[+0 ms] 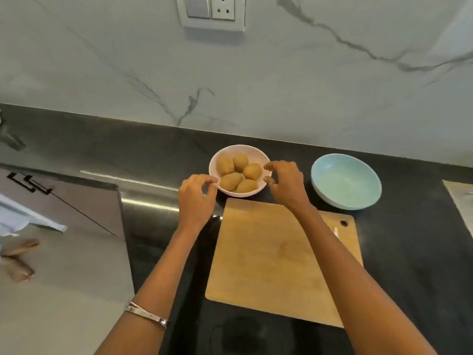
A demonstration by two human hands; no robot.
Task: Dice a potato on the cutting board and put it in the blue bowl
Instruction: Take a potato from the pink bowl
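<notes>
Looking down from the head camera, the white bowl (265, 162) sits on the dark counter (409, 252) just behind the cutting board (268, 265), with five whole potatoes (252, 171) heaped in it. The blue bowl (346, 181) stands empty to the right, apart from the board's far corner. No knife is clearly in view; a thin pale sliver near the board's hanging hole may be part of one, but I cannot tell.

The likeliest slip, I judge, is at the white bowl. Lifted or dragged by one side, it could tilt and let the round potatoes roll off across the counter. Picking a potato from the bottom of the pile could likewise knock the others loose.

The left hand (195, 198) hovers at the bowl's near-left rim, fingers loosely curled with the tips close to the edge; whether they touch it is unclear. The right hand (286, 185) reaches in from the right, thumb and fingers curved into a narrow open pinch at the rim beside the nearest potato, holding nothing. Both forearms stretch forward, the right one crossing over the board.
</notes>
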